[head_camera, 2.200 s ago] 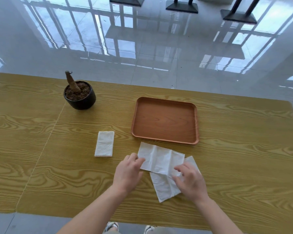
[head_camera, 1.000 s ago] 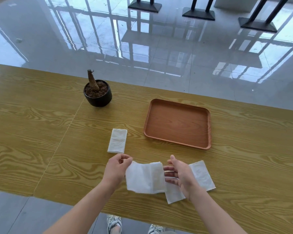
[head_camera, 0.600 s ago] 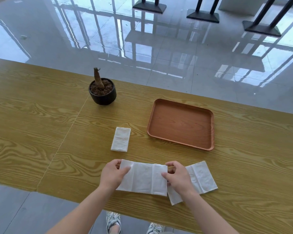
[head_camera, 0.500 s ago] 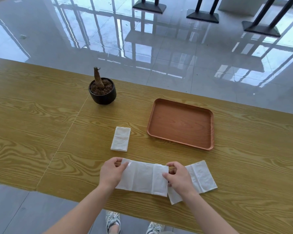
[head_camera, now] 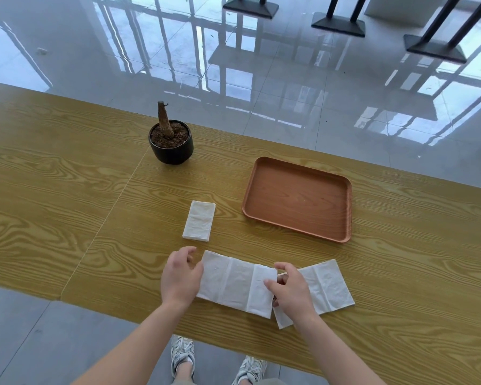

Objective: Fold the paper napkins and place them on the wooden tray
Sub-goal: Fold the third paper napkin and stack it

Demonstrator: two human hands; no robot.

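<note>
Nearest the viewer, the person's left hand (head_camera: 181,276) rests on the left end of a paper napkin (head_camera: 235,283) laid flat on the bench (head_camera: 67,195) as a long strip crossed by two upright creases. The fingers of this hand are curled loosely and its grip is apart, pressing down on the paper, not pinching it. The right hand (head_camera: 290,290) has its grip closed on the strip's right end, thumb on top and fingers beneath the edge. Judged from this pose, the step in hand is the fold of the right panel over the middle one. To do it well, the left hand should pin the paper so it cannot slide, while the right hand carries its end over along the existing crease and matches the edges before any pressing; thin tissue will likely skew or tear if dragged. Partly under the right hand, a second unfolded napkin (head_camera: 324,287) lies slightly askew, its corner tucked beneath the strip; it should be left undisturbed. Farther out, a folded napkin (head_camera: 199,220) lies just left of the wooden tray (head_camera: 297,165), which holds nothing yet. Beyond these stands a dark plant pot (head_camera: 171,147) with a bare stump.
</note>
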